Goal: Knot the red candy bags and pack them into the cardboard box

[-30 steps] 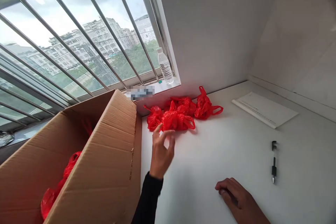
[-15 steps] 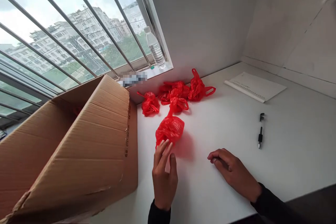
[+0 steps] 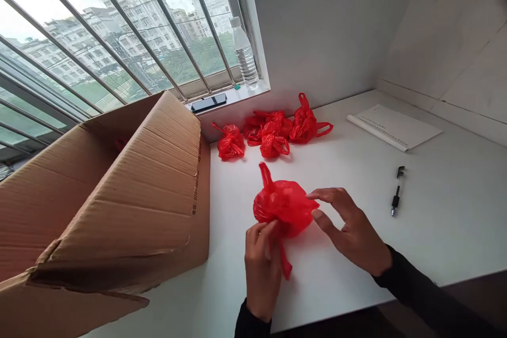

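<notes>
A red plastic bag [image 3: 291, 203] lies on the white table, its body spread to the right and one handle sticking up at the back. Another handle trails toward the table's front edge. My left hand [image 3: 262, 261] pinches the near side of the bag between thumb and fingers. At the bag's right end is my right hand [image 3: 350, 232], thumb and fingers apart, with the fingertips close to the plastic; whether they touch it I cannot tell. What the bag contains is hidden.
An open cardboard box [image 3: 150, 195] stands on the left. Several bunched red bags [image 3: 273, 132] lie along the wall. A phone [image 3: 208, 102] and a water bottle [image 3: 245, 58] rest on the sill. To the right are a notepad [image 3: 396, 127] and a pen [image 3: 396, 195].
The red bag has come nearer and now spreads out to the right. My left hand has closed on it. My right hand has moved up to the bag, its fingers opening.
</notes>
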`<state>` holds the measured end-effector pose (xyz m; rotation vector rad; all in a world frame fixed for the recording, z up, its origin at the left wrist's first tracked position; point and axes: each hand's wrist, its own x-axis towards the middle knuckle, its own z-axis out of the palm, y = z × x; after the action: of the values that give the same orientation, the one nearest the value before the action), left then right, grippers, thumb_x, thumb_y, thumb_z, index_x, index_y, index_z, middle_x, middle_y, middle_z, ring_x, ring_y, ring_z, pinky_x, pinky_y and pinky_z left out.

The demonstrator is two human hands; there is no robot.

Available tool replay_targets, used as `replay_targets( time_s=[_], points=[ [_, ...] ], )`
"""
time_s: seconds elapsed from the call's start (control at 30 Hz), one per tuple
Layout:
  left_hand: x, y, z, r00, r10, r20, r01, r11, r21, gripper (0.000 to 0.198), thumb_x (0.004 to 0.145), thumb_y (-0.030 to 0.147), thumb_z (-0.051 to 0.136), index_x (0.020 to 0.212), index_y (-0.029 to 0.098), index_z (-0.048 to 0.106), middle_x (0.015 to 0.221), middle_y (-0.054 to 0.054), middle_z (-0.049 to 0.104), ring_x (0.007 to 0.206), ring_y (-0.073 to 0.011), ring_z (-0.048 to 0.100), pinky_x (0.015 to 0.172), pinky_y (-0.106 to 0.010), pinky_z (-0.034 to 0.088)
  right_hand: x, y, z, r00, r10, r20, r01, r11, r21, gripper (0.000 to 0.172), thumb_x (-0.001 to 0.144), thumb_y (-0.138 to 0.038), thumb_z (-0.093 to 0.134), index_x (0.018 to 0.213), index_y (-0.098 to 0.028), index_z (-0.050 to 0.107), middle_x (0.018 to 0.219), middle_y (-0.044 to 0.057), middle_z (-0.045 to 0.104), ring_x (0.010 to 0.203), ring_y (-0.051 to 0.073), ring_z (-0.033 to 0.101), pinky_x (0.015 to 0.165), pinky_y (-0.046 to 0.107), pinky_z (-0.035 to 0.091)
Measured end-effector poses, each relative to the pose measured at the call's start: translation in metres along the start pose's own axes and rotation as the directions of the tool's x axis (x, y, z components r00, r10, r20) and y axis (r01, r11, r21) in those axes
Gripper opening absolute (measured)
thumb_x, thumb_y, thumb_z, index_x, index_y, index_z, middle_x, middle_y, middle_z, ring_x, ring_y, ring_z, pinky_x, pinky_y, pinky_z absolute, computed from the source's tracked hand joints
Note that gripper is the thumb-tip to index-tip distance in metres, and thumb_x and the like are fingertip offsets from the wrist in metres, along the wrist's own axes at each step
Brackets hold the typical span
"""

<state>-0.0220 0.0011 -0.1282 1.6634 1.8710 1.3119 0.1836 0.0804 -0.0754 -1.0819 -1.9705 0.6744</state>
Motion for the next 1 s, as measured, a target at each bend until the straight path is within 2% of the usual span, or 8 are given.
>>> replay_targets(
  time_s=[0.1,0.2,0.33,0.47,0.63,0.77,0.87,1.0],
  points=[
    [-0.007,0.010,0.003,0.997,0.064,0.053,-0.062,0.997,-0.048,0.037,0.098,0.008,0.050,0.118,0.028,0.074,0.114,-0.007,0.065,0.108,-0.0208,0.065,0.084,-0.033,0.062,0.007,-0.002,0.005,0.981,-0.165,0.102,0.178,0.976,-0.129,0.039,0.103,-0.030,0.059,0.140,-0.031,0.051,0.134,0.004,0.062,0.128,0.025,0.049,0.109,0.046,0.044],
    [-0.009,0.016,0.003,0.993,0.089,0.082,-0.084,0.994,-0.063,0.036,0.097,0.008,0.053,0.119,0.029,0.072,0.116,-0.006,0.064,0.112,-0.0206,0.062,0.090,-0.035,0.059,0.009,0.000,0.011,0.959,-0.170,0.227,0.218,0.954,-0.207,0.043,0.101,-0.025,0.060,0.143,-0.028,0.049,0.127,0.005,0.065,0.119,0.027,0.054,0.105,0.050,0.045],
    [-0.004,0.018,-0.001,0.992,0.081,0.096,-0.076,0.995,-0.060,0.020,0.097,0.014,0.061,0.104,0.028,0.073,0.106,-0.003,0.066,0.106,-0.0200,0.062,0.091,-0.034,0.056,0.008,0.007,0.011,0.949,-0.154,0.274,0.215,0.954,-0.209,0.029,0.103,-0.013,0.051,0.129,-0.024,0.057,0.111,0.004,0.069,0.108,0.024,0.058,0.100,0.050,0.046],
    [0.005,0.014,-0.016,1.000,-0.018,0.004,0.018,0.999,-0.030,0.012,0.101,0.020,0.058,0.094,0.025,0.067,0.095,-0.001,0.066,0.093,-0.0182,0.063,0.081,-0.030,0.053,0.008,0.016,-0.004,0.987,-0.037,0.156,0.066,0.981,-0.183,0.021,0.103,-0.015,0.049,0.114,-0.026,0.063,0.107,0.003,0.069,0.103,0.024,0.058,0.094,0.048,0.049],
    [0.008,0.010,-0.030,0.982,-0.108,-0.153,0.108,0.994,-0.004,0.008,0.104,0.025,0.055,0.106,0.026,0.063,0.102,-0.002,0.066,0.095,-0.0172,0.065,0.074,-0.027,0.052,0.006,0.019,-0.020,0.981,0.191,0.035,-0.182,0.967,-0.180,0.017,0.102,-0.025,0.050,0.111,-0.030,0.063,0.111,0.002,0.068,0.106,0.025,0.056,0.066,0.035,0.052],
    [0.009,0.019,-0.020,0.994,0.023,-0.110,-0.022,1.000,0.006,0.034,0.101,0.025,0.060,0.134,0.030,0.058,0.133,-0.006,0.059,0.127,-0.0217,0.055,0.102,-0.035,0.049,0.008,0.007,-0.012,0.993,0.047,0.111,-0.025,0.981,-0.193,0.032,0.102,-0.024,0.051,0.133,-0.033,0.055,0.130,0.001,0.063,0.124,0.024,0.050,0.103,0.045,0.048],
    [0.015,0.025,-0.009,0.997,0.076,-0.027,-0.075,0.997,0.006,0.049,0.097,0.024,0.066,0.144,0.033,0.055,0.137,-0.006,0.059,0.129,-0.0234,0.052,0.106,-0.039,0.047,0.012,0.001,0.000,0.982,0.021,0.190,0.022,0.976,-0.219,0.037,0.103,-0.028,0.054,0.140,-0.031,0.050,0.132,0.004,0.061,0.125,0.024,0.049,0.108,0.048,0.044],
    [0.021,0.021,-0.009,1.000,0.023,-0.009,-0.023,1.000,-0.010,0.015,0.097,0.026,0.064,0.109,0.029,0.072,0.101,-0.002,0.071,0.099,-0.0226,0.061,0.090,-0.038,0.051,0.014,0.006,0.002,0.970,0.045,0.240,0.011,0.974,-0.228,0.018,0.104,-0.025,0.052,0.118,-0.028,0.062,0.111,0.004,0.066,0.108,0.024,0.056,0.101,0.047,0.046]
  ],
)
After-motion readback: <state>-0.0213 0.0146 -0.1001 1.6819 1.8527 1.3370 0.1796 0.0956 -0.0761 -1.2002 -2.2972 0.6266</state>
